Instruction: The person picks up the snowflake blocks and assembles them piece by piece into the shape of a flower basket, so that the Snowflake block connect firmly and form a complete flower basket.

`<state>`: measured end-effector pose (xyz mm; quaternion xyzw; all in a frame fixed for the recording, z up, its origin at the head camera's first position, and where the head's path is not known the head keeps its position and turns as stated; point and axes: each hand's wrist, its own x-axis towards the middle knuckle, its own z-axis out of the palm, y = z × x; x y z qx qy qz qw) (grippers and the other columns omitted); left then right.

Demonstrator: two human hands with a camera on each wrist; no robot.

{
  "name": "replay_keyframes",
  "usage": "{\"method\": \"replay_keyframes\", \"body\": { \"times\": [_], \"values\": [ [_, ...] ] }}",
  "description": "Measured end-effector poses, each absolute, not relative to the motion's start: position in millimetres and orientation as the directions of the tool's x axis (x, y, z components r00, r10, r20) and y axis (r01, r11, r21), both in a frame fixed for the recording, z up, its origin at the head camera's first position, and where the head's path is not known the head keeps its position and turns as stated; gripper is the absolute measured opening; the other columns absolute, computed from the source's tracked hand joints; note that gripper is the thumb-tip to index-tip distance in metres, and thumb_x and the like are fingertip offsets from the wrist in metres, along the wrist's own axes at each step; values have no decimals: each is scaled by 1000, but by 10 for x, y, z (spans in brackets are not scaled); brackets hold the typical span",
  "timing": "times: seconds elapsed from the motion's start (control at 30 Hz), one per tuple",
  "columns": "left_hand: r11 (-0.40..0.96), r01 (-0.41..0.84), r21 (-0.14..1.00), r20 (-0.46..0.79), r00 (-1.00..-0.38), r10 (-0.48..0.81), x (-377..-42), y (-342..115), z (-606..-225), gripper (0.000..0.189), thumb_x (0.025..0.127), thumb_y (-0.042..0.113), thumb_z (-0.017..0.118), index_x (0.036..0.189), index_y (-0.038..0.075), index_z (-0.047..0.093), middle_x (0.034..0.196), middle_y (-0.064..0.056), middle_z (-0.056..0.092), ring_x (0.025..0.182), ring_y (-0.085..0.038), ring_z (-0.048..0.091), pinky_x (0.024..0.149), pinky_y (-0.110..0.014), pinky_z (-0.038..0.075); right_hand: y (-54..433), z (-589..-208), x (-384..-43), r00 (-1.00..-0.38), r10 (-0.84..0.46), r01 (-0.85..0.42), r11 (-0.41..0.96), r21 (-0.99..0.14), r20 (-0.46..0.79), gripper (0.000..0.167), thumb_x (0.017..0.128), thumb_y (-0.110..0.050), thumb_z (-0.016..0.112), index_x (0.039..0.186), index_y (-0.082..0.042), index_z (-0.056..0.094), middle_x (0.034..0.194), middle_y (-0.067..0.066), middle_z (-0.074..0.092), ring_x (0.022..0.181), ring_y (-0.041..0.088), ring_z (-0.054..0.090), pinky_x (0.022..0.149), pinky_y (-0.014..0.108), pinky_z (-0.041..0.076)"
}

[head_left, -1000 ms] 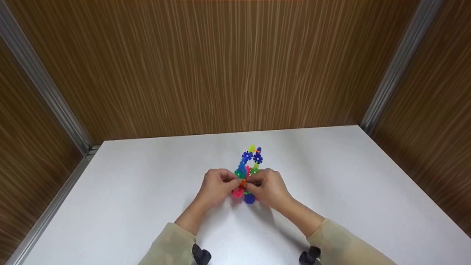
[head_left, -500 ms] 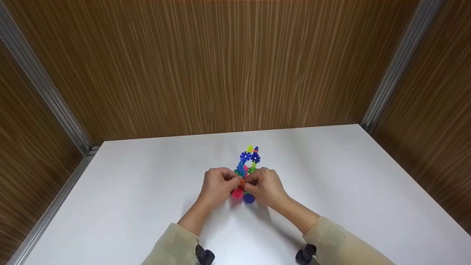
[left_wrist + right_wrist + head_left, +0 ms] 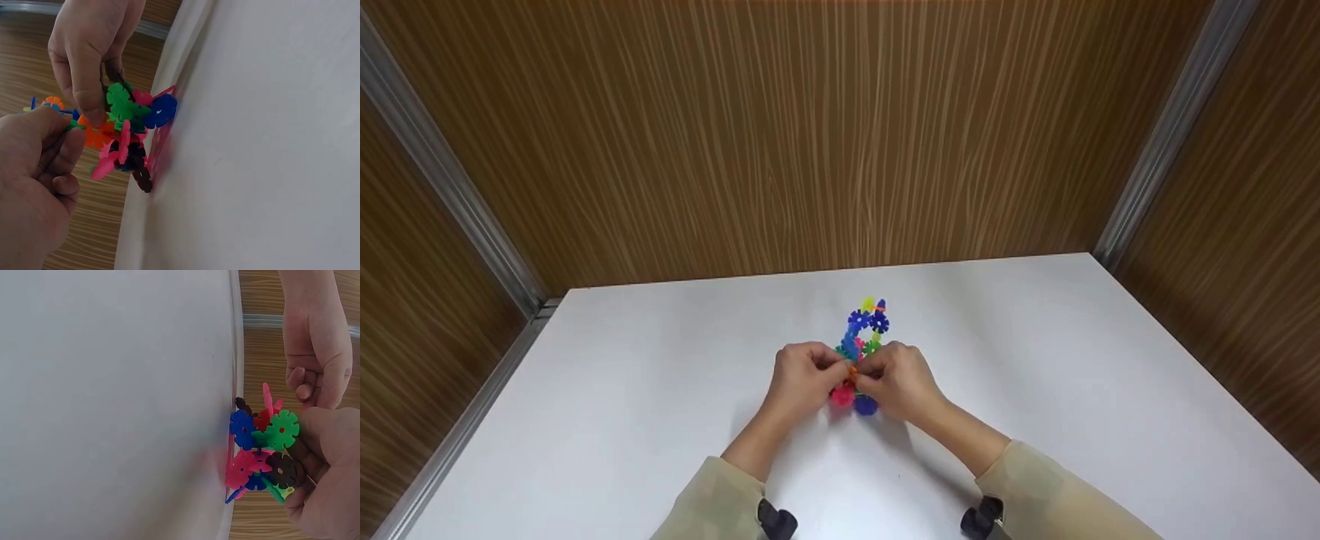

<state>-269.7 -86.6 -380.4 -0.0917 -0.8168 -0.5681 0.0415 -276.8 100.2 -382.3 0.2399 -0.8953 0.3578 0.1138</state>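
Observation:
A standing figure built of interlocking plastic snowflake discs point(image 3: 879, 322) rises from the table between the hands. Its upper part is a loop of blue, yellow and green discs; pink and dark blue discs point(image 3: 866, 406) form its base. The left hand point(image 3: 802, 379) pinches the figure's middle from the left, its thumb and index finger at a green piece beside an orange disc point(image 3: 95, 134). From the other side, the right hand point(image 3: 904, 382) pinches at that orange disc. Fingers partly hide the join. A green disc point(image 3: 282, 430) and a brown disc point(image 3: 284, 470) show near the right hand in the right wrist view.
The figure stands on a white tabletop point(image 3: 622, 412). A wood-grain panel point(image 3: 810, 135) closes the back, with more panels at both sides and metal posts point(image 3: 1177, 135) at the corners. Black wrist cameras point(image 3: 776, 520) sit at both sleeves.
The figure's top has shifted slightly left. The right hand has moved a little left, closer to the left hand; both keep their pinch at the figure's middle.

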Motion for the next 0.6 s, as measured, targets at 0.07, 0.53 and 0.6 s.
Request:
{"method": "replay_keyframes", "body": {
  "times": [0.07,0.53,0.6],
  "values": [
    [344,188,920,165,-982,94,-2699,-865,-3798,10,96,12,78,87,11,79,81,1,74,74,-17,65,68,-28,60,994,-3814,-2768,-857,-352,-514,630,-582,376,10,90,-7,81,83,-12,85,74,-8,73,74,11,58,69,28,55],
    [359,208,910,171,-976,133,-2736,-921,-3834,7,96,13,78,90,13,82,84,4,76,79,-17,66,73,-27,60,1005,-3823,-2824,-870,-363,-492,612,-619,333,18,90,-7,80,75,-16,83,66,-13,70,63,6,57,56,24,51],
    [348,209,914,170,-976,137,-2741,-918,-3838,7,97,13,77,91,12,82,84,3,76,79,-17,66,74,-28,61,1015,-3822,-2821,-872,-362,-488,609,-625,328,17,90,-7,80,76,-16,83,66,-13,70,62,7,58,55,24,52]
  ]
}}
